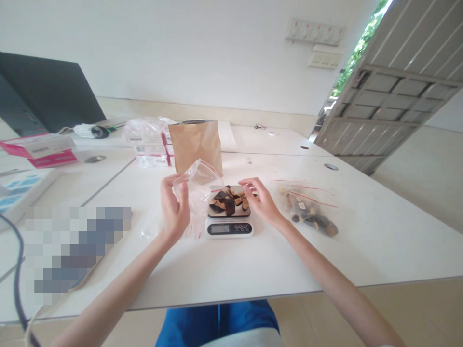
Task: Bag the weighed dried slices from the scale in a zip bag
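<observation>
We have our left hand (174, 208) raised just left of the small white digital kitchen scale with a dark platform (229, 222), its fingers pinched shut on the rim of a clear plastic zip bag with a red seal line (198, 185), holding the mouth open and tilted toward the scale. Our right hand (261, 201) hovers over the right edge of the platform, fingers loosely spread and curled down onto the pile of dark brown and tan dried slices (229, 199); whether they have closed on a slice we cannot tell from here. The slices sit heaped on the scale platform, near the middle of the white worktop (253, 270), and the scale's display is too small to read.

Behind the scale stands a brown paper pouch (196, 144), upright and open at the top. To the right of our right hand lies a second clear zip bag already filled with the same dried pieces (311, 212), flat on the worktop and well apart from the scale.

We judge that a weighed portion is being moved from the platform into the open bag. The next move calls for a firm pinch on several slices, a short carry leftward to the bag's mouth, and a steady left hand so the thin film does not fold shut
</observation>
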`<state>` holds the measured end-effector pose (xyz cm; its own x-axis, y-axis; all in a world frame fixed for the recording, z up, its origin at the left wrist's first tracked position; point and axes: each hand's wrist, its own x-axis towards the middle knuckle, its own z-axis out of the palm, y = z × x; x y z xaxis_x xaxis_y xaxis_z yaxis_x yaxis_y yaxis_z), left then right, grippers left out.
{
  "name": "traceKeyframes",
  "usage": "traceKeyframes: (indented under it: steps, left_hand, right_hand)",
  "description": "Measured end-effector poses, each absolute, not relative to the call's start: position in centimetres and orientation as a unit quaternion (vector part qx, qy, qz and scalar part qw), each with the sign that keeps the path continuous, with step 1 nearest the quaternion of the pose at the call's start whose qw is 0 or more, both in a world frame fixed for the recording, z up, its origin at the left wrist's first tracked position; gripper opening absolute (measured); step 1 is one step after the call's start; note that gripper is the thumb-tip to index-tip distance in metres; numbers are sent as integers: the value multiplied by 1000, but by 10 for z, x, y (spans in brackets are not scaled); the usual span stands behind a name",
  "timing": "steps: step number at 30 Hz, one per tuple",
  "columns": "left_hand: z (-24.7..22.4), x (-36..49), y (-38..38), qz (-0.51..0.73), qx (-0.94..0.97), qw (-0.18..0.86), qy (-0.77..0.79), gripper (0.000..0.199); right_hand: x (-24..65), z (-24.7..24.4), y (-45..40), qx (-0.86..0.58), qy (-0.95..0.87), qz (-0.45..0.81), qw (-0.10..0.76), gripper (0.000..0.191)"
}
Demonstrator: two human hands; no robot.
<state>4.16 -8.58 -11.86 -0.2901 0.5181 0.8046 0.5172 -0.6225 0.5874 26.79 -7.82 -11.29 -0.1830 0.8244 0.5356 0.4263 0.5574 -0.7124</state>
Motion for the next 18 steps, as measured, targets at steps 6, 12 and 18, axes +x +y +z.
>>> traceKeyframes:
  steps: [6,12,18]
  left_hand:
    - [-139,33,-75,634,583,54,505,31]
    - [-148,29,-72,640,577,42,506,32]
    - [-146,27,-79,653,587,38,477,31]
  right_hand:
    - [286,-130,-85,-385,-838,63,382,25]
    - [291,-137,-87,-387,-845,62,363,27]
    - [292,-138,-87,-384,-849,79,355,26]
